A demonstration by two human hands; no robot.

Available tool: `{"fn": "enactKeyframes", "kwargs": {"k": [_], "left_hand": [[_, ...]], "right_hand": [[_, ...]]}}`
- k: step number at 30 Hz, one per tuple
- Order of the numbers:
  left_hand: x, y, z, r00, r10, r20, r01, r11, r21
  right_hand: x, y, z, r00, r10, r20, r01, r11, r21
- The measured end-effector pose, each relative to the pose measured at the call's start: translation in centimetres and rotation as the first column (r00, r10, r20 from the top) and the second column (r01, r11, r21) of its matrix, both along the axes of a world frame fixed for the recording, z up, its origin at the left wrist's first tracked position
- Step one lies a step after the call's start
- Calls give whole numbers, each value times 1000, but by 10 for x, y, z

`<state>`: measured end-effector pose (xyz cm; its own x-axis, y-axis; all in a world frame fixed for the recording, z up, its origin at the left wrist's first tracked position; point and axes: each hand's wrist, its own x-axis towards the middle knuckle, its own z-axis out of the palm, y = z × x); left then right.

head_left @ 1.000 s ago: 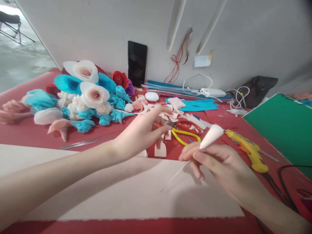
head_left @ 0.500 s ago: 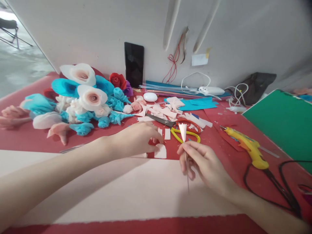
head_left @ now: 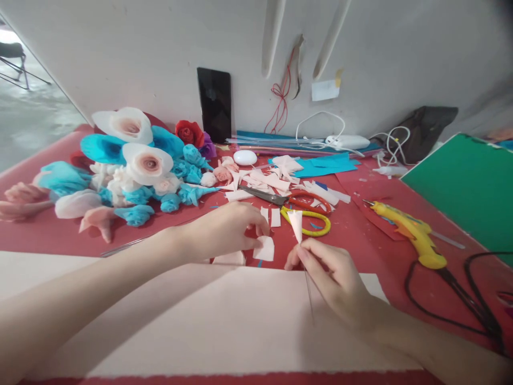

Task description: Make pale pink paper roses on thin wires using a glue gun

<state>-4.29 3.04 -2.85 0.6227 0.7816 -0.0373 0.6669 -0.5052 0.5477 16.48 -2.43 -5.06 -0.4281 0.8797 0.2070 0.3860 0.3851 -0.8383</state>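
Note:
My right hand [head_left: 331, 272] pinches a thin wire stem [head_left: 309, 294] just under a small pale pink paper cone [head_left: 295, 225] fixed on its top. The stem tilts a little and its lower end hangs over the large pale paper sheet [head_left: 192, 321]. To the left, my left hand [head_left: 230, 227] has thumb and fingertips closed on the edge of a small rounded paper petal [head_left: 264, 249]. More cut petals [head_left: 229, 259] lie below that hand, partly hidden by it. Scissors [head_left: 276, 199] with red and yellow handles rest behind both hands.
Blue, white and pink paper flowers [head_left: 150, 163] are heaped at the left. A yellow glue gun [head_left: 412, 232] with a black cord lies at the right, by a green board [head_left: 468, 187]. Pink paper scraps [head_left: 272, 181] lie behind the scissors. A black phone [head_left: 215, 104] leans on the wall.
My right hand has moved slightly left and down with the stem, and the cone now leans left. My left hand stays at the petal. The view has shifted a little.

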Motion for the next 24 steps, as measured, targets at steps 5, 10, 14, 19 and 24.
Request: {"fn": "enactKeyframes", "kwargs": {"k": [5, 10, 14, 19, 24], "left_hand": [[1, -1, 2, 1000, 13, -11, -13, 999, -37], [4, -4, 7, 1000, 23, -21, -24, 997, -70], [6, -8, 10, 1000, 10, -24, -11, 997, -74], [6, -9, 6, 1000, -29, -5, 28, 998, -47], [6, -7, 3, 999, -50, 3, 50, 998, -28]], "right_hand": [[3, -2, -1, 1000, 24, -2, -23, 996, 86], [7, -6, 3, 996, 89, -15, -84, 979, 187], [9, -9, 5, 989, 146, -8, -140, 958, 252], [6, -8, 6, 996, 91, 15, -92, 960, 265], [2, -5, 9, 999, 15, 35, -23, 969, 247]]}}
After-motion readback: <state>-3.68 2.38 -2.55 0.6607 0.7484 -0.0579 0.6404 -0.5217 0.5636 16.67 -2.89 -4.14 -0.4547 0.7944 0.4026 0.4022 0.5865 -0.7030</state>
